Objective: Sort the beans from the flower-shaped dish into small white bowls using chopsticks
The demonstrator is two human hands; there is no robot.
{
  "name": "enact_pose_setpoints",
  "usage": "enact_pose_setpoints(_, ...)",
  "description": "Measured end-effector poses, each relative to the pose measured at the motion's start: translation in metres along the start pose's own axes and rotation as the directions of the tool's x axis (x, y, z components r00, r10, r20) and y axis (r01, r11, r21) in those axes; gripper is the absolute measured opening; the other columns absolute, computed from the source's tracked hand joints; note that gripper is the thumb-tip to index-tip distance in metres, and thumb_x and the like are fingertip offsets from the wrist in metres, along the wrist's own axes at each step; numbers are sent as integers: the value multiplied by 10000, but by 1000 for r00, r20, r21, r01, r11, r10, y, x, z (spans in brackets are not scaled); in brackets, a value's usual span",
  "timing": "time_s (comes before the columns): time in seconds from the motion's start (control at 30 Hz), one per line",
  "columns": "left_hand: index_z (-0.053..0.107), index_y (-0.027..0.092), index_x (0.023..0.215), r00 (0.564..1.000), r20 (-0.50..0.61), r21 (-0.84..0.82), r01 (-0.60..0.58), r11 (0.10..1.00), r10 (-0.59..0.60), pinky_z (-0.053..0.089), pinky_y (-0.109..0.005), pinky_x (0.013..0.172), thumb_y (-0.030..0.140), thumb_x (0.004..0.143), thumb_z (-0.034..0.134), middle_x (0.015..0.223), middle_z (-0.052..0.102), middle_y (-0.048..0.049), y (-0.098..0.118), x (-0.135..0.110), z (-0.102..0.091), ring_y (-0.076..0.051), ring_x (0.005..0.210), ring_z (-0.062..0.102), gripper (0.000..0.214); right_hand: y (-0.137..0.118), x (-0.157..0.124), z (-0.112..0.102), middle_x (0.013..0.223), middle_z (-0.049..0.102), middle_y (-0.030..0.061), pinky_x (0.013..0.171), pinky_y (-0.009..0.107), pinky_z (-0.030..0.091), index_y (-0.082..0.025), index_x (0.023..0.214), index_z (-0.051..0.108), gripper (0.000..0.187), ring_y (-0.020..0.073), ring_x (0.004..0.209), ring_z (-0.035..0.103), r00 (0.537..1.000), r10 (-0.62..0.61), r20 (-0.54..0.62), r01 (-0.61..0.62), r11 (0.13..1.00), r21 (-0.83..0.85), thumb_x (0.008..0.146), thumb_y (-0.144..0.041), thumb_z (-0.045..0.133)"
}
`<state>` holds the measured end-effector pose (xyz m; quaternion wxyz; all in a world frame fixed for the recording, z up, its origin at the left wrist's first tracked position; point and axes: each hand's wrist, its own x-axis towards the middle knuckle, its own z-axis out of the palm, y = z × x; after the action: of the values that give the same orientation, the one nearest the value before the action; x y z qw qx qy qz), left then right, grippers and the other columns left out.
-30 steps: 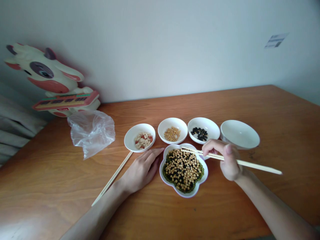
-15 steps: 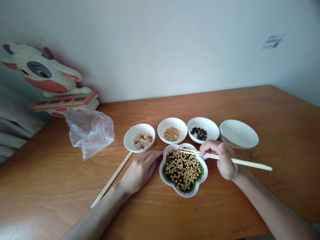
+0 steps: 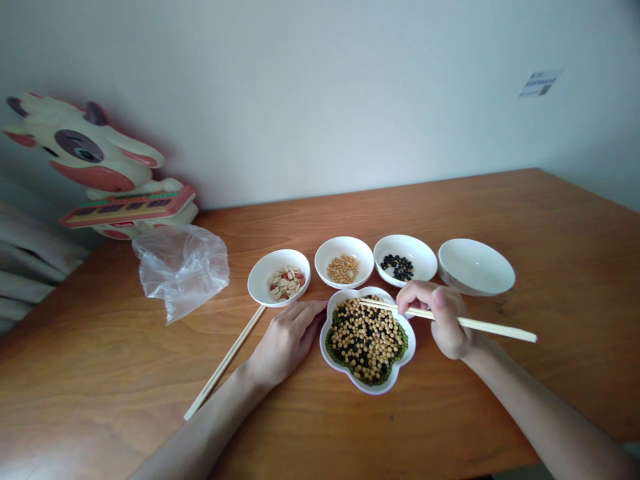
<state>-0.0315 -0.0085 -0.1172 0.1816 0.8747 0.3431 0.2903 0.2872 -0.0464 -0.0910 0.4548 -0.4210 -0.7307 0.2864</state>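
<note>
A: Plain pale wall, and a wooden table [image 3: 125, 380] pushed up against it. What's that person at?

B: Look at the flower-shaped white dish [image 3: 334, 363] right in front of them. It's piled with a heap of yellow soybeans [image 3: 367, 340] over black beans and small green beans.

A: And behind the dish?

B: Three small white bowls in a row. The left bowl [image 3: 260, 283] has pale seeds and red-skinned nuts, the middle bowl [image 3: 325, 257] yellow beans, the right bowl [image 3: 425, 257] black beans. A wider white bowl [image 3: 475, 267] sits farther right.

A: How far along does it look?

B: Each small bowl holds one kind, only a little. The mixed heap is much bigger, so most of the beans are in the dish.

A: And the hands?

B: The right hand [image 3: 443, 320], just right of the dish, has its fingers curled around a pair of bamboo chopsticks [image 3: 493, 330], tips close together over the heap. Whether they're pinching a bean, I can't tell. The left hand [image 3: 285, 340] lies on the table just left of the dish, fingers loosely together, holding nothing.
</note>
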Motion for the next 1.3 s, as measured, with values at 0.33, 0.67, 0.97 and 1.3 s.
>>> enact_pose_setpoints(0.33, 646, 233, 1304, 1000, 2, 23, -6, 1000, 6, 572, -356, 958, 216, 1064, 544, 1200, 745, -75, -4, -3, 0, -212, 1061, 714, 261, -2, 1, -1, 778, 669, 60, 626, 348, 369, -195, 827, 681, 647, 192, 672, 550, 999, -43, -11, 44, 999, 4, 1096, -562, 222)
enact_pose_setpoints(0.67, 637, 214, 1295, 999, -37, 71, -38, 997, 40, 593, -318, 939, 183, 1050, 558, 1192, 723, -83, -4, -4, -1, -189, 1040, 714, 260, 0, 0, -1, 822, 688, 66, 648, 352, 396, -199, 831, 675, 648, 196, 688, 568, 1000, -28, -4, 28, 1000, 11, 1096, -571, 215)
enact_pose_setpoints(0.97, 617, 219, 1303, 999, 24, 6, -46, 999, 45, 569, -325, 965, 178, 1068, 533, 1210, 739, -68, -4, -3, -3, -184, 1064, 705, 253, 4, 0, 0, 817, 666, 69, 655, 362, 401, -204, 855, 666, 633, 205, 695, 568, 998, -58, 22, 57, 997, 47, 1095, -561, 202)
enact_pose_setpoints(1.3, 687, 186, 1105, 998, 55, 114, 3, 994, -9, 550, -298, 777, 260, 1091, 489, 943, 712, -60, 0, 0, -3, -181, 840, 673, 212, 7, -3, 0, 828, 670, 75, 671, 377, 428, -217, 873, 683, 622, 220, 709, 580, 996, -81, 46, 78, 995, 62, 1077, -600, 238)
